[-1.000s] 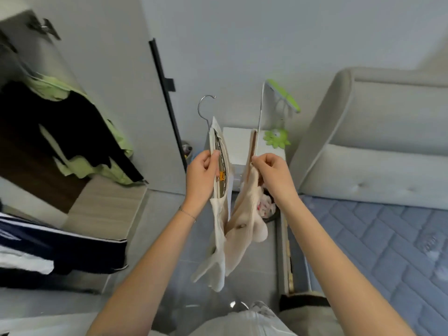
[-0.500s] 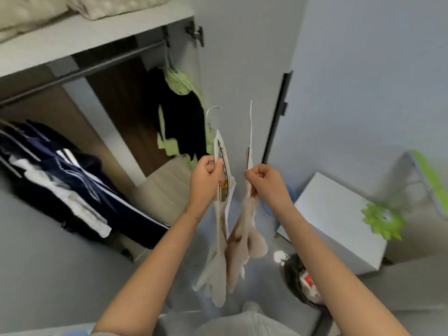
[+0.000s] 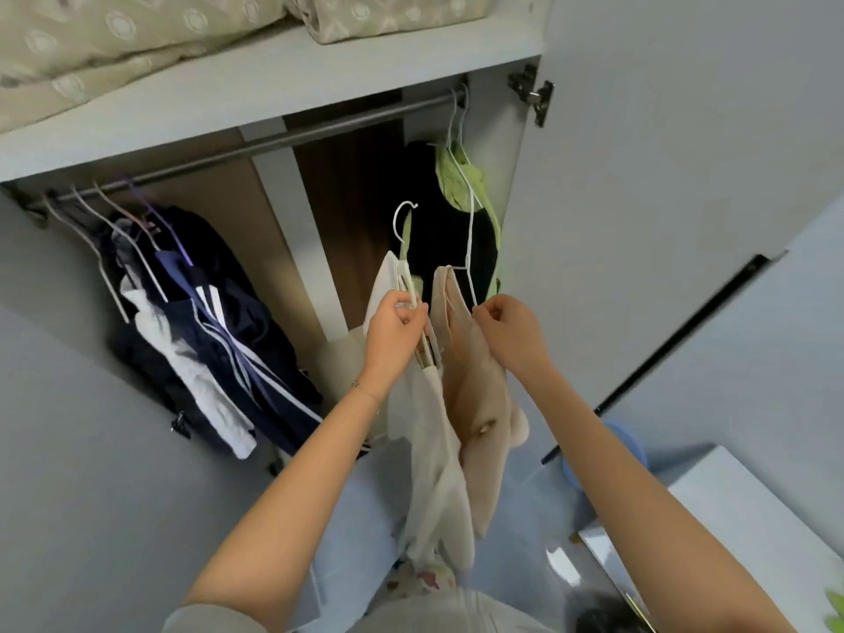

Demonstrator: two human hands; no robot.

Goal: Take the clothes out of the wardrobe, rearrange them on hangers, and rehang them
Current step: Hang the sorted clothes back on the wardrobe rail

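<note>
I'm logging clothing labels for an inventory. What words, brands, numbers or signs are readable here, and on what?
No text here can be read.
White garment: a strip of print shows beside the left hand, too narrow and blurred to read.
Dark jackets: white stripes only, no lettering visible.

One wide-angle camera, worn on the head, looked forward and down from close range into the open pale grey wardrobe (image 3: 283, 84)

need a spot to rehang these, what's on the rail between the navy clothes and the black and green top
Nothing: the head view shows the rail bare between the navy clothes and the black and green top.
</note>
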